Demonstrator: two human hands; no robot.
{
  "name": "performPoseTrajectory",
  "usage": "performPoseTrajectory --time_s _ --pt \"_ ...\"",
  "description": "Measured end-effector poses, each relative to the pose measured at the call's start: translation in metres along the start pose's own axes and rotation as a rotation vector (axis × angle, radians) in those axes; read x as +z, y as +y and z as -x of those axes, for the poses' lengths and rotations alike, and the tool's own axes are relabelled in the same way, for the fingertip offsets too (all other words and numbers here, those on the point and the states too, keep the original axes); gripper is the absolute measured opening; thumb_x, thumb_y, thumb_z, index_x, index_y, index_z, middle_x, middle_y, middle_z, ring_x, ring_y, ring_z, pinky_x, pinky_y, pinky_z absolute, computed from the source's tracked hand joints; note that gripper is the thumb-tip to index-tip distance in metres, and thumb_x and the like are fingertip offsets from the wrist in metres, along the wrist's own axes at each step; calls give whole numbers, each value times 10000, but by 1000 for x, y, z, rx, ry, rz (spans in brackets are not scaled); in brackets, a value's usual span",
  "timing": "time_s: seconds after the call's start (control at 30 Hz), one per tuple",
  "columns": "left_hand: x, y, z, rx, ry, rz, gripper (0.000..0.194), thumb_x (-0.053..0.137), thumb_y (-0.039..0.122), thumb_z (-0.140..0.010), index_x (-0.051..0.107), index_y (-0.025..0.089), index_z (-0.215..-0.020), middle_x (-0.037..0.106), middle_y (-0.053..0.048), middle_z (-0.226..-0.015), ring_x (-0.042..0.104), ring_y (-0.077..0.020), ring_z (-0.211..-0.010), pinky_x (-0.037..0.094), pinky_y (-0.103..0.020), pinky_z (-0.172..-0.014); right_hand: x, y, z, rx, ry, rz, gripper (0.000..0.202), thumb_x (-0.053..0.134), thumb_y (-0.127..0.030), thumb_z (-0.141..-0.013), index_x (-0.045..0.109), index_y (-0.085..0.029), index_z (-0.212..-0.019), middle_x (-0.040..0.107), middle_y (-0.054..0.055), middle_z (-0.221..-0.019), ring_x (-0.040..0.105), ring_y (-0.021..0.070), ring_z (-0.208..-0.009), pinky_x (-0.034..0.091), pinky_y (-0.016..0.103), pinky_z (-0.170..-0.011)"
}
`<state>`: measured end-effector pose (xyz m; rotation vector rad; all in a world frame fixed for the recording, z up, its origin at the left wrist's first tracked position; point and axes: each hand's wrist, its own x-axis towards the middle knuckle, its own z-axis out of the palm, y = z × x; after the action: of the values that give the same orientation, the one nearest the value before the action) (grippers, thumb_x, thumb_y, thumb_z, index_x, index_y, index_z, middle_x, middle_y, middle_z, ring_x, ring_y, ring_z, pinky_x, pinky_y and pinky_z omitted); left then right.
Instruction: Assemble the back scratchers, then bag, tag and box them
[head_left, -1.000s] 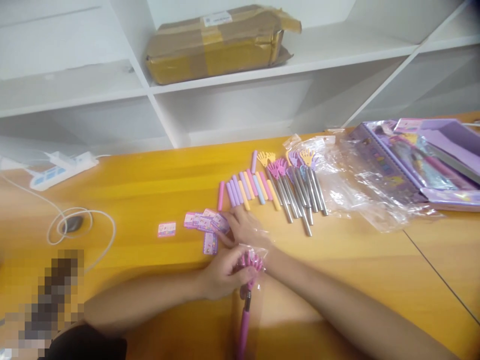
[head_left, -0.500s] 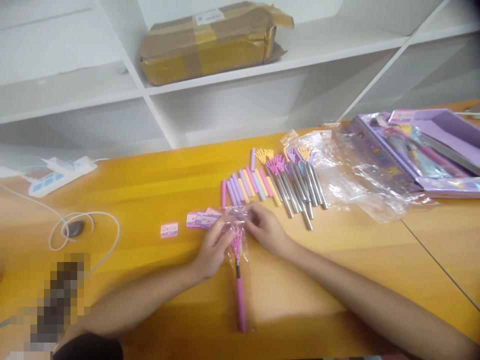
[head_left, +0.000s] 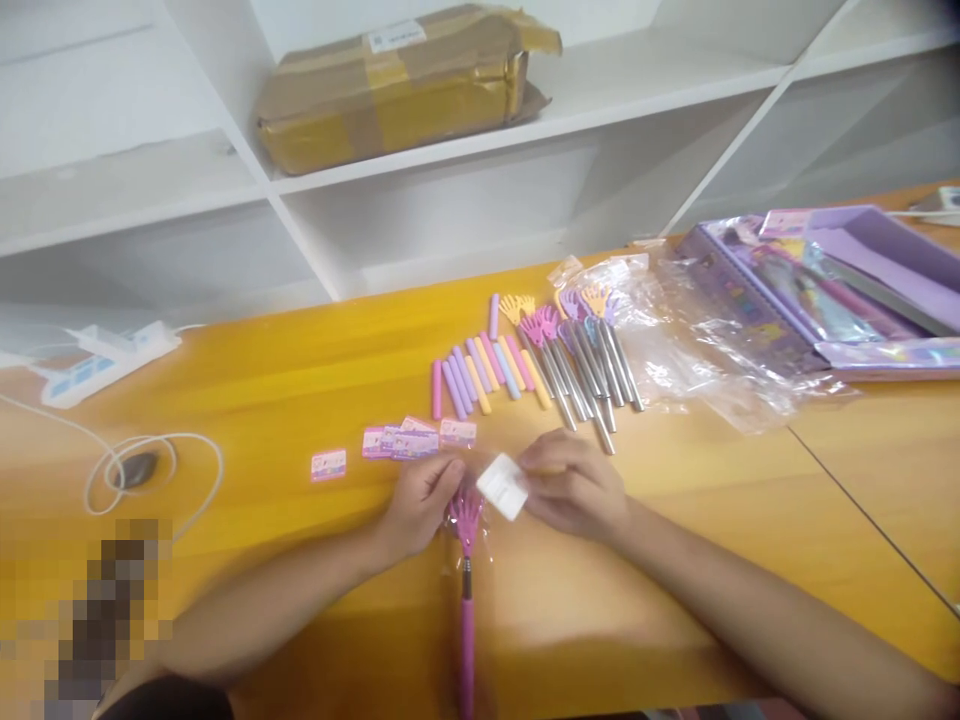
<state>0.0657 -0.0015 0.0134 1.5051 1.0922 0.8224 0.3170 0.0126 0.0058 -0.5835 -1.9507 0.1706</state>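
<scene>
A pink hand-shaped back scratcher lies lengthwise inside a clear plastic bag. My left hand pinches the bag's top edge, just above the scratcher's fingers. To the right, my right hand grips a small white card, its printed side not facing me, held close beside the bag's mouth. Several pink and purple label cards overlap on the table beyond my left hand, and one lone label card lies further left.
Several coloured handle tubes lie in a row, beside a pile of metal-shafted scratcher heads. Loose clear bags and an open purple box sit at the right. A power strip and cable are left; a taped carton rests on the shelf.
My right hand has come away from the bag's top and now holds a white card, a little nearer to me. My left hand stays on the bag. The view has shifted slightly.
</scene>
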Motion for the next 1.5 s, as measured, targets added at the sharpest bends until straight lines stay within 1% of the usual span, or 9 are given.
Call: performPoseTrajectory --time_s 0.17,0.5,0.67,0.77,0.9,1.0,1.17,1.37,1.5 --pt "-1 -3 1 4 -44 84 570 451 576 -1095 762 148 -884 719 -63 -792 620 -185 -731 458 -284 -710 5 -7 -1 -118 -180 2 218 765 -134 -934 680 -281 -1072 762 28 -1062 734 168 -926 593 348 -832" --pt "-2 -7 0 39 -66 134 554 395 552 -1115 768 161 -989 722 -63 -866 626 -203 -800 471 -311 -774 5 -1 -5 -64 -150 14 226 731 -85 -938 676 -276 -1046 747 44 -1288 715 224 -1224 631 456 -1016" --pt "-5 -1 0 96 -201 28 499 405 510 -1112 743 171 -972 689 -57 -805 606 -195 -741 472 -322 -752 4 -1 -13 -60 -93 0 287 762 -70 -920 669 -266 -1108 765 43 -1266 683 242 -1289 630 493 -1033" --pt "-5 -2 0 119 -232 5 354 497 453 -1076 719 187 -1150 721 -69 -920 644 -201 -794 506 -325 -768 8 -3 -12 113 -40 -148 283 701 -85 -963 658 -270 -1172 784 44 -1148 723 235 -1181 643 478 -966" --pt "-1 -5 2 -23 -203 99 204 576 355 -1041 638 187 -1139 683 -55 -951 639 -150 -751 510 -249 -668 18 -5 -7 527 103 -362 72 661 -190 -1022 632 -226 -1078 748 56 -1001 744 189 -957 641 369 -838" --pt "4 -6 5 -83 -198 171 284 608 280 -1026 527 218 -1290 667 -67 -1079 662 -129 -788 535 -222 -675 22 -3 -5 728 171 -440 164 704 -350 -1024 613 -213 -1017 714 43 -929 715 157 -844 627 301 -771" --pt "9 -11 6 98 -134 103 610 641 129 -969 393 317 -1493 536 -126 -1477 673 -91 -839 581 -251 -767 22 2 -7 837 156 -528 277 722 -465 -1011 604 -214 -1007 685 22 -868 676 144 -765 615 284 -731" --pt "3 -6 -2 369 -157 -97 717 618 59 -922 469 379 -1546 544 -120 -1513 584 -300 -1376 612 -405 -966 23 4 -7 850 180 -578 281 740 -461 -999 610 -213 -1032 684 20 -894 664 134 -765 604 277 -745" --pt "-1 5 -2 333 -192 -252 784 621 63 -898 458 352 -1608 546 -115 -1567 524 -333 -1456 422 -556 -1249 23 5 -6 835 178 -591 275 735 -460 -1007 620 -215 -1055 693 23 -917 669 138 -792 602 282 -780"
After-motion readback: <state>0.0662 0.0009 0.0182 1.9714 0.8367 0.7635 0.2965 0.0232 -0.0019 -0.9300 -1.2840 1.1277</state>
